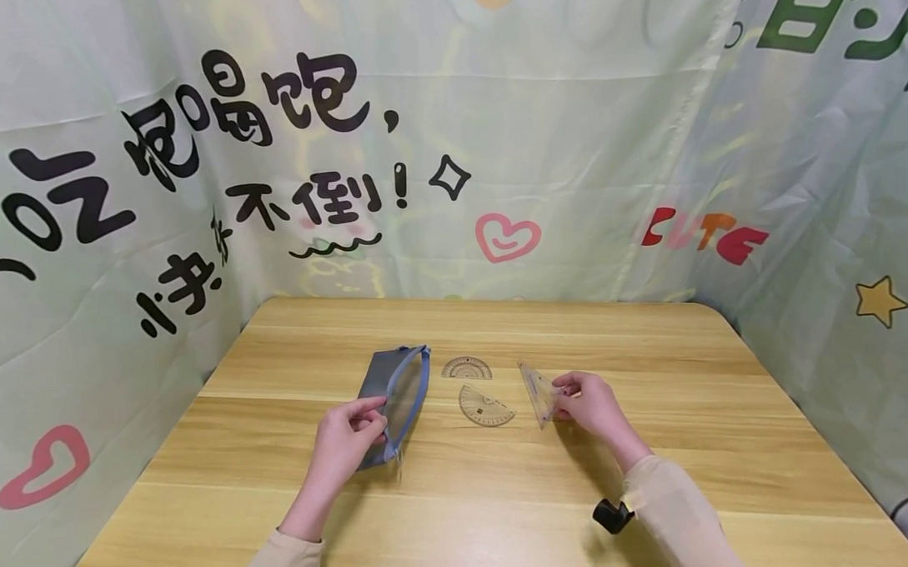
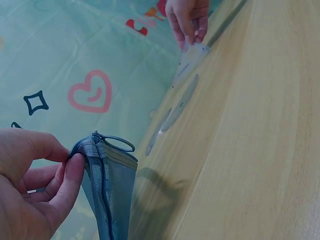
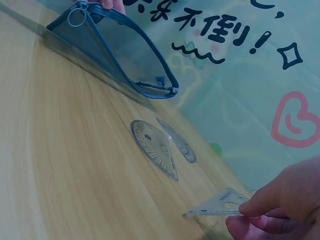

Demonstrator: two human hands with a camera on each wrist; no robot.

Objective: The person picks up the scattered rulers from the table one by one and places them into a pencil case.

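Note:
My left hand (image 1: 347,437) pinches the edge of a blue zippered pouch (image 1: 416,402) near its mouth, which gapes toward the right. In the left wrist view the zipper (image 2: 102,185) and its ring pull (image 2: 120,143) show beside my thumb. Over on the right, my right hand (image 1: 589,404) pinches a clear set square (image 1: 536,393) at one side, tilted up with a long edge facing the pouch. Between the hands two clear protractors lie on the table: one protractor (image 1: 467,368) farther back, another protractor (image 1: 487,407) nearer and turned at an angle.
All of this is on a wooden table (image 1: 476,500). Printed fabric curtains (image 1: 569,146) hang behind it and along both sides, close to the table's edges. A small black device (image 1: 612,516) is at my right wrist.

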